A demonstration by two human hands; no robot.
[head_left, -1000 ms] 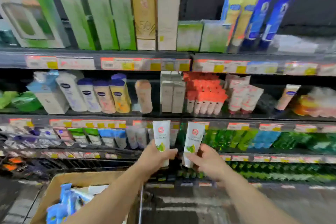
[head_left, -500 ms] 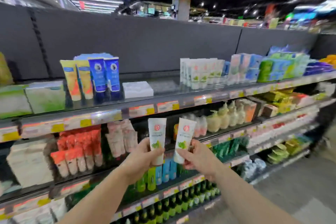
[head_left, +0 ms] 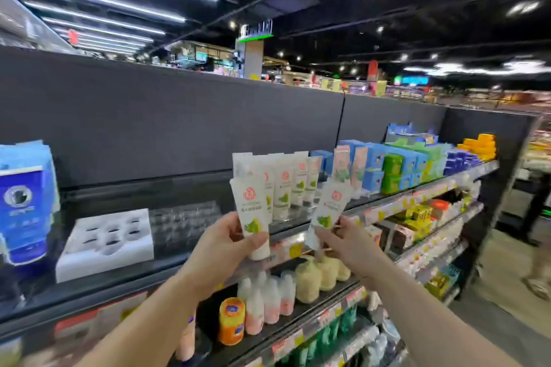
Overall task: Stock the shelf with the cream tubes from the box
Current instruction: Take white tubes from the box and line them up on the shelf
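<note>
My left hand (head_left: 222, 243) grips a white cream tube (head_left: 251, 205) with a red logo and a green leaf mark, held upright, cap down. My right hand (head_left: 347, 243) pinches a second matching tube (head_left: 328, 211), tilted to the right. Both tubes are raised in front of the top shelf (head_left: 396, 202), just before a row of the same white tubes (head_left: 286, 185) standing on it. The box is out of view.
A white foam holder (head_left: 104, 244) with holes and a clear tray (head_left: 185, 223) lie on the top shelf to the left, beside blue tubes (head_left: 22, 205). Blue and green boxes (head_left: 399, 170) fill the right. White bottles (head_left: 265, 301) stand on the shelf below. Aisle floor at right.
The view swung up and right from the cart and lower shelves to the top shelf. Both hands rose with their tubes toward the row of matching tubes.
</note>
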